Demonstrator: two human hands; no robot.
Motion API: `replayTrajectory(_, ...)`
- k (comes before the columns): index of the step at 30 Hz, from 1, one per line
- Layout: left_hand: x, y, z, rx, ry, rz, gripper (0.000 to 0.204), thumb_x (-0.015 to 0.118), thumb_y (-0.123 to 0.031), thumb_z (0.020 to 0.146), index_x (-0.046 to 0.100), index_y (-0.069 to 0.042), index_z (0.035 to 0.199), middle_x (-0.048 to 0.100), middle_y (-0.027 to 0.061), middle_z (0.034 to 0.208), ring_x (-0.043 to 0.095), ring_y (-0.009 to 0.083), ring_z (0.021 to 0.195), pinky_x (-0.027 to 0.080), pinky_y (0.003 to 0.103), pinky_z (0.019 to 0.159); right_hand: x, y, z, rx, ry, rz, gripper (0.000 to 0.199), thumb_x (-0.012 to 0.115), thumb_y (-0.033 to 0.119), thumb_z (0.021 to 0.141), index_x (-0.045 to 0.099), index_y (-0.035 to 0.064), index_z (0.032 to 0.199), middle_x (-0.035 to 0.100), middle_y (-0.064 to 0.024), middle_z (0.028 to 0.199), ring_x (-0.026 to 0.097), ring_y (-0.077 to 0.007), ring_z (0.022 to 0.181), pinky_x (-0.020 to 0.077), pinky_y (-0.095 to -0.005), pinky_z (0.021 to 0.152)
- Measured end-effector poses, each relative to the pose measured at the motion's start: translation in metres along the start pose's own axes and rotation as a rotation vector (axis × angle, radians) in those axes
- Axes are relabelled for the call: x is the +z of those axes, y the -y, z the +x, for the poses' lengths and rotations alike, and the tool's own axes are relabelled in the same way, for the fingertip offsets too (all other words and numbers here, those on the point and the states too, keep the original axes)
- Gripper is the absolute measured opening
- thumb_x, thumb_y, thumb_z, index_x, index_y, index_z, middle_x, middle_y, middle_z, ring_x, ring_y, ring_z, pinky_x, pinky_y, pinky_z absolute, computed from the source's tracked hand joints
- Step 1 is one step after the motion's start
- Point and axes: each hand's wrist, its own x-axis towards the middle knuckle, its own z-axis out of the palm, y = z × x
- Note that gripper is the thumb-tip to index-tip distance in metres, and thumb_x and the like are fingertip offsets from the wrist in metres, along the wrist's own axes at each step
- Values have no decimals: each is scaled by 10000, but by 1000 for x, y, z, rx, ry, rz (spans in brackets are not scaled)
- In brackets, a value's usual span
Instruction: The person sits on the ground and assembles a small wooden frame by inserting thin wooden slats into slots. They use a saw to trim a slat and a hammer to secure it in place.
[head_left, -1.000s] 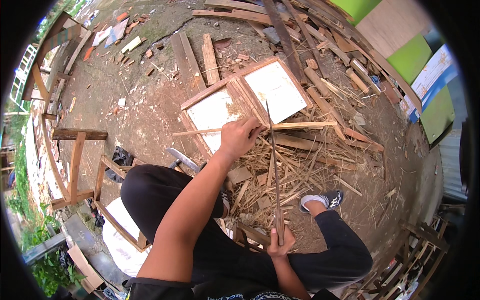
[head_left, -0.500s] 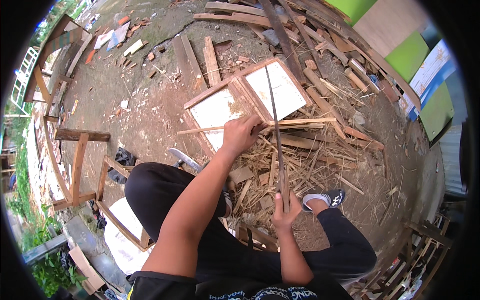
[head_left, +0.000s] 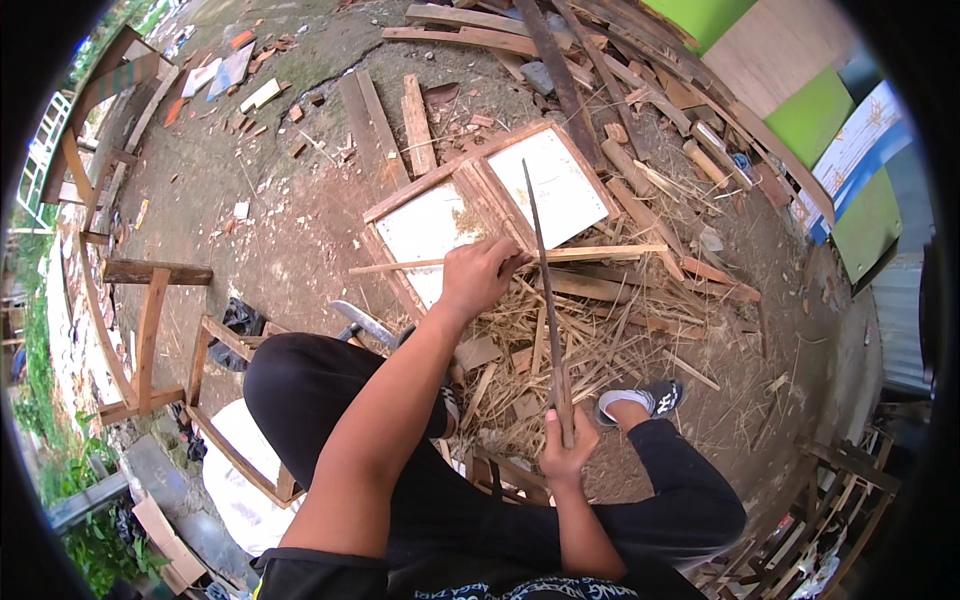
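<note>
My left hand is closed on a thin wooden strip that lies across a wooden frame with white panels. In my right hand is the wooden handle of a handsaw. Its long narrow blade appears edge-on, so the teeth are hidden. The blade crosses the strip just right of my left fingers, its tip pointing away over the right panel. Whether it has cut into the wood cannot be made out.
A large knife lies beside my left knee. Shavings and split sticks cover the ground between my feet. Planks and logs are heaped at the far right. Wooden chair frames stand on the left, near a white sack.
My right hand has drawn the handsaw a little toward me, so its tip sits lower over the panel. My left hand keeps its grip on the strip.
</note>
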Motion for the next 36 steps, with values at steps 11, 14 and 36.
replayTrajectory(11,5,3,-1,16,-37,-30,184,741,-247,918,623,-118,860,656,56,720,681,273,643,513,405,552,2,-16,-5,-98,30,-9,142,658,97,929,600,8,835,535,-108,636,528,-216,556,426,-351,546)
replayTrajectory(14,1,2,0,12,-38,-19,181,749,-247,914,635,-120,856,665,53,727,685,267,644,516,398,554,-9,-31,-29,-90,43,-43,147,657,106,943,621,3,845,559,-98,644,553,-193,566,432,-344,544)
replayTrajectory(36,4,-3,5,-17,-82,-27,183,772,-248,905,665,-118,833,681,52,703,680,264,609,511,390,544,1,-32,-20,-8,25,37,173,643,112,954,635,-4,826,543,-83,641,544,-199,556,420,-340,548)
